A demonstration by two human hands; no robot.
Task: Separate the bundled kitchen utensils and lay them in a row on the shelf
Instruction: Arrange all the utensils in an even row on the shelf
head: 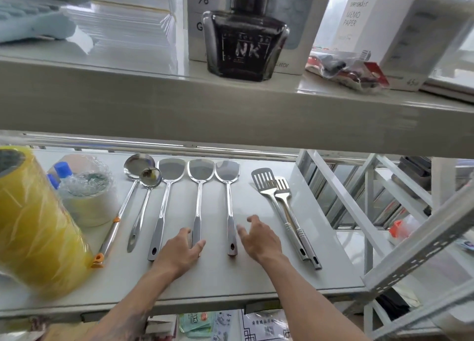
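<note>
Steel utensils lie side by side on the white shelf (256, 276), handles toward me. From the left: a large ladle with orange tips (120, 207), a small ladle (145, 202), then three solid turners (166, 202) (198, 199) (229, 199). Two slotted turners (269, 191) (288, 207) lie touching each other at the right. My left hand (183, 249) rests with fingers spread over the handle end of the middle turner. My right hand (259, 238) hovers, fingers apart, just right of the third turner's handle, holding nothing.
A big yellow tape roll (33, 225) stands at the left edge, with a bubble-wrapped tape roll (87, 199) and blue-capped bottles (62, 170) behind it. The upper shelf (230, 109) overhangs closely, carrying an ink bottle (243, 42). The shelf's right end borders a metal frame (359, 212).
</note>
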